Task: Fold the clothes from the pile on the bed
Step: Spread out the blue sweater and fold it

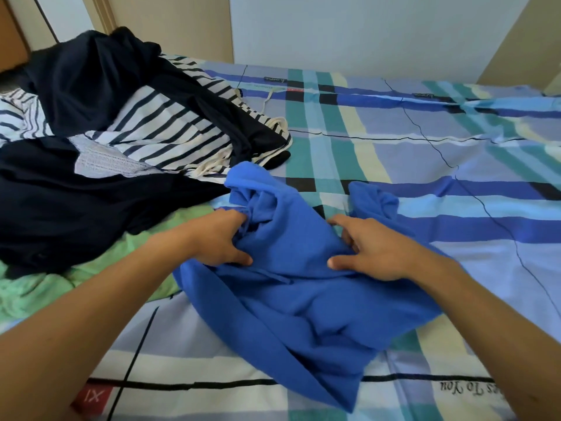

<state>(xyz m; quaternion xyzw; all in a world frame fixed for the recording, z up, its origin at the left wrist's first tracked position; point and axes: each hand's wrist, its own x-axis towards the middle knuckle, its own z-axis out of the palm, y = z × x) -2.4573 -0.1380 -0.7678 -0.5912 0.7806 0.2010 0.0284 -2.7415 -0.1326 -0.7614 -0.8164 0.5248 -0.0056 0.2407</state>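
A crumpled bright blue garment (pixel 303 314) lies on the checked bedsheet (pixel 455 208) in front of me. My left hand (pixel 218 238) grips a bunch of its cloth at the upper left, fingers curled into the folds. My right hand (pixel 367 247) pinches the blue cloth near the middle, thumb underneath and fingers on top. The pile of clothes (pixel 91 147) sits at the left: dark navy pieces, a navy-and-white striped top (pixel 170 132) and a light green garment (pixel 60 284) under them.
The bed runs right and back to a pale wall (pixel 364 31). A wooden door frame (pixel 100 13) stands at the back left. The sheet's right half holds only wrinkles and printed lines.
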